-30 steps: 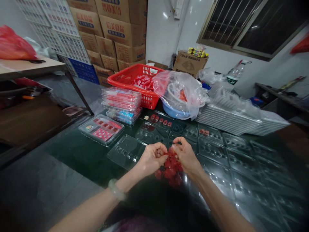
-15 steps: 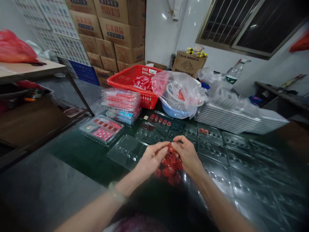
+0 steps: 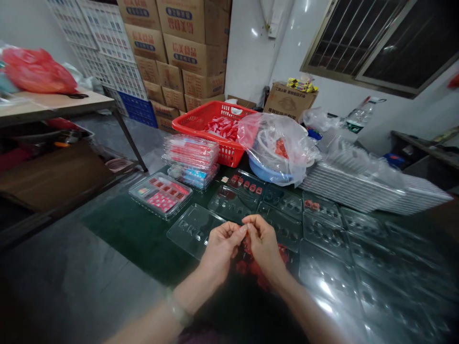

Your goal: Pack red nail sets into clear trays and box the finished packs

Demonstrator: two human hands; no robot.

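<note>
Above the dark green table, my left hand [image 3: 219,249] and my right hand [image 3: 264,248] meet at the fingertips. Both are closed in a pinch; whatever lies between the fingers is too small and hidden to name. Partly covered by my right hand is a pile of small translucent red pieces [image 3: 242,266]. Clear plastic trays with moulded hollows lie around the hands, among them an unfilled tray [image 3: 188,231] left of them. Farther back, one tray holds a row of red pieces [image 3: 247,184], and another has two red pieces [image 3: 311,205].
A filled clear package [image 3: 161,195] lies at left, near stacked packages [image 3: 191,153]. Behind are a red basket [image 3: 195,125] of wrapped items, a plastic-covered blue basin [image 3: 268,171] and a tall stack of clear trays [image 3: 353,184]. Cartons [image 3: 186,52] stand against the wall.
The view has shifted, so the surroundings sit farther right and lower. My hands have drawn closer together, fingertips meeting, and my right hand now covers more of the red pile.
</note>
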